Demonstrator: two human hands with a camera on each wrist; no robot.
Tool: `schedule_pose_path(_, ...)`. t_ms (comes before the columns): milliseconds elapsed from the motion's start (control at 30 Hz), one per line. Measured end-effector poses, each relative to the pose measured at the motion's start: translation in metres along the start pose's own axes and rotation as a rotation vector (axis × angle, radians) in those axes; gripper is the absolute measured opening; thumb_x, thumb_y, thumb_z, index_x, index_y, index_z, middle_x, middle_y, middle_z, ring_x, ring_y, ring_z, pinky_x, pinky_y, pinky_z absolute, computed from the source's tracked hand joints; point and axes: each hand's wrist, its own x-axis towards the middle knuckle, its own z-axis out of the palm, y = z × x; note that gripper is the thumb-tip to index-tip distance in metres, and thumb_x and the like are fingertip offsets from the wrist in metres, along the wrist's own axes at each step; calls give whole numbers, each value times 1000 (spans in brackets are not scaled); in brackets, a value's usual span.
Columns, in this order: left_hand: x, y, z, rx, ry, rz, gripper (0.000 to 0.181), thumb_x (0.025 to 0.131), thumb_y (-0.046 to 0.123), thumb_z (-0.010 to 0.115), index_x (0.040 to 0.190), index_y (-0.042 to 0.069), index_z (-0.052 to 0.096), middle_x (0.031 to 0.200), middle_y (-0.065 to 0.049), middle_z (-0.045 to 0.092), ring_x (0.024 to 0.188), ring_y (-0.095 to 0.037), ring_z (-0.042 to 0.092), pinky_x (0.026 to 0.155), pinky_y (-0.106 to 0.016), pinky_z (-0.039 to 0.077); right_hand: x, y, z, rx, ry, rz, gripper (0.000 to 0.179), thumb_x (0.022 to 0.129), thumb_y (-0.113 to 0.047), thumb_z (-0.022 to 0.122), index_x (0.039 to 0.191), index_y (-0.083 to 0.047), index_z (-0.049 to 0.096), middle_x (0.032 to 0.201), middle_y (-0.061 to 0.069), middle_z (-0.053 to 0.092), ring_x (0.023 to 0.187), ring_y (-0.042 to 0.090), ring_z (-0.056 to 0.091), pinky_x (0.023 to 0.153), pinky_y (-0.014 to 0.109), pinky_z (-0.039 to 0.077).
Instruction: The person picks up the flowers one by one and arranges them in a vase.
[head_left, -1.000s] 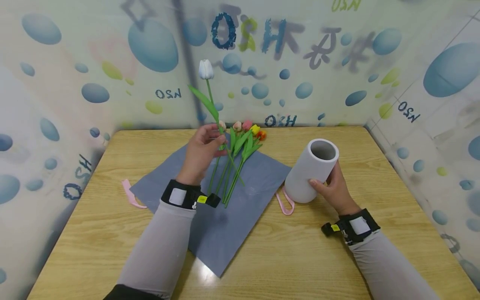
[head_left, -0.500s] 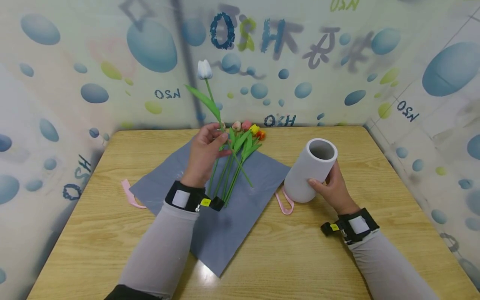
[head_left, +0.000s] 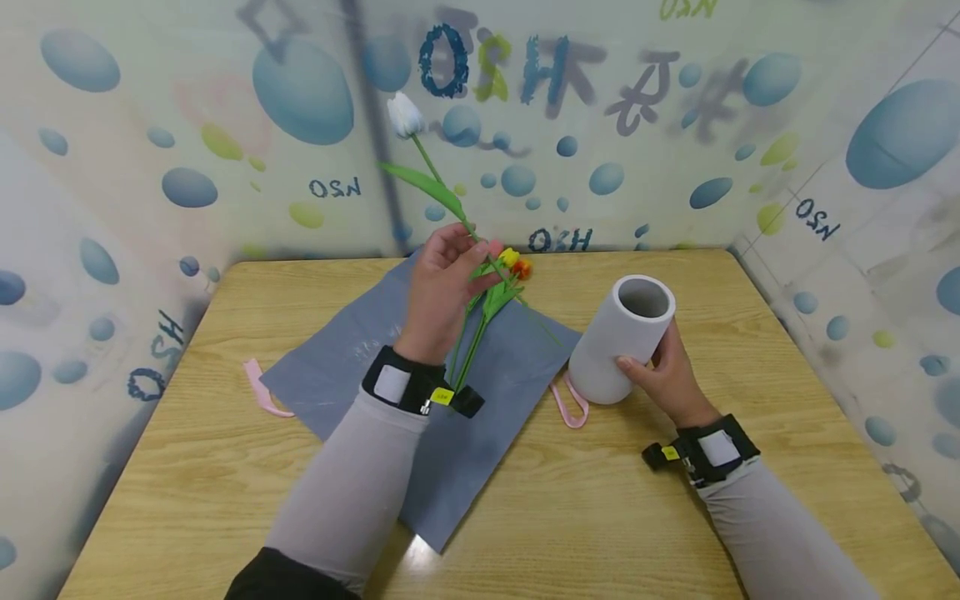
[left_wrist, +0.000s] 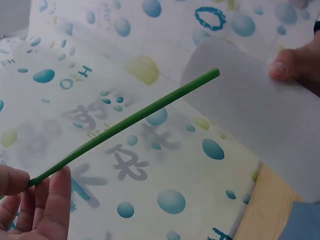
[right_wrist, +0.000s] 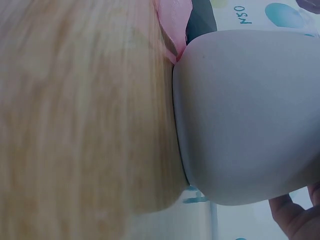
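The wooden table (head_left: 585, 500) bears everything, and across its middle lies a grey-blue sheet (head_left: 326, 358). Just beyond the sheet's right corner stands a white vase (head_left: 611, 354), its mouth facing up. The right hand (head_left: 671, 379) grips the vase's side, thumb on the near face; the other fingers are mostly hidden behind it in the head view.

The left hand (head_left: 442, 287) is above the sheet, pinching the stem of a white tulip (head_left: 452, 201) between thumb and fingers. The bloom tips up and to the left, while the stem slants down to the right, towards the vase. Behind the left hand, more tulips (head_left: 495, 304) lie on the sheet, partly covered. Smallest, a pink ribbon (head_left: 576, 425) loops out beside the vase's foot.

The step in hand looks like carrying this one flower across to the steadied vase. The next move seems to call for lifting the stem end (left_wrist: 212, 73) above the rim, standing the stem more upright, then lowering it in without knocking the vase.
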Motion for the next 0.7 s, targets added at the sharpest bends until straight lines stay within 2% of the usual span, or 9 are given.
schedule_pose_path(200,6,6,24,-104,-9,31,19,104,4,59,121,12,54,103,-2,57,95,-17,65,84,-32,62,-1,0,0,-6,0,7,84,88,5,68,157,-22,30,143,-1,49,127,13,54,106,14,44)
schedule_pose_path(333,10,8,38,-156,-8,42,20,105,2,58,121,11,53,102,-2,57,95,-16,65,80,-29,62,-1,0,-1,-7,-4,7,85,88,4,69,158,-22,29,144,-2,49,128,13,54,106,15,44)
schedule_pose_path(533,16,8,51,-148,-11,47,17,105,2,58,116,14,53,99,0,57,96,-17,65,81,-28,62,0,0,-2,-17,-6,20,85,89,3,70,158,-24,28,145,-2,47,129,14,52,107,15,43)
schedule_pose_path(700,21,7,59,-105,-10,65,16,105,3,58,118,11,52,98,0,55,96,-17,65,82,-29,61,1,1,-2,-10,4,19,85,88,3,69,158,-23,29,144,-1,48,128,15,53,107,15,44)
